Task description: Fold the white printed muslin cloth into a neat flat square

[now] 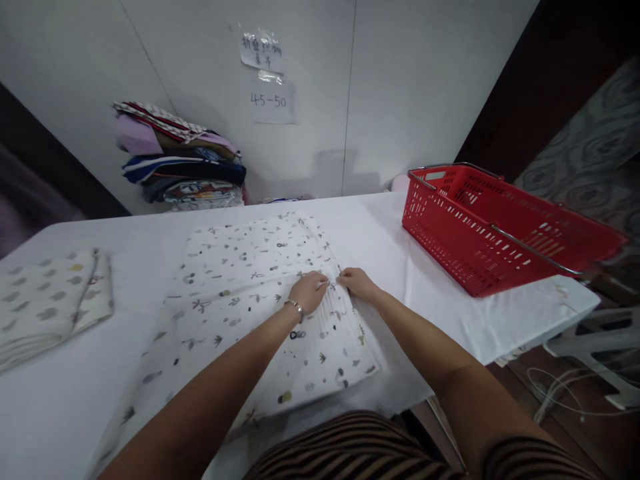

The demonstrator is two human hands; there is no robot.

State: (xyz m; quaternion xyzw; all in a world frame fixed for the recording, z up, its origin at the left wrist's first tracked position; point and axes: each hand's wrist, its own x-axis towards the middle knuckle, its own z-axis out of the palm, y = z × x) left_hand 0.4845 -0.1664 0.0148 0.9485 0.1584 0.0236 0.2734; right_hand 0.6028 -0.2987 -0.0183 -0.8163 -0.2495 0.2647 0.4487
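Note:
A white cloth (pixel 270 313) printed with small plants and shapes lies spread over the table, its near left part reaching the front edge. Toward its right side, my left hand (pixel 307 292), with a metal band on the wrist, pinches the fabric. A short way to the right, my right hand (pixel 359 283) has its fingers closed on the same cloth at its right edge. Small creases run through the fabric near both hands. The exact fold between the fingertips is too small to make out.
On the white-covered table (pixel 135 257), a folded patterned cloth (pixel 47 300) lies at left. A red plastic basket (pixel 450 240) with metal handles stands at right. Folded fabrics (pixel 183 163) are stacked by the back wall, where paper signs (pixel 271 100) hang. Cables (pixel 555 387) lie below right.

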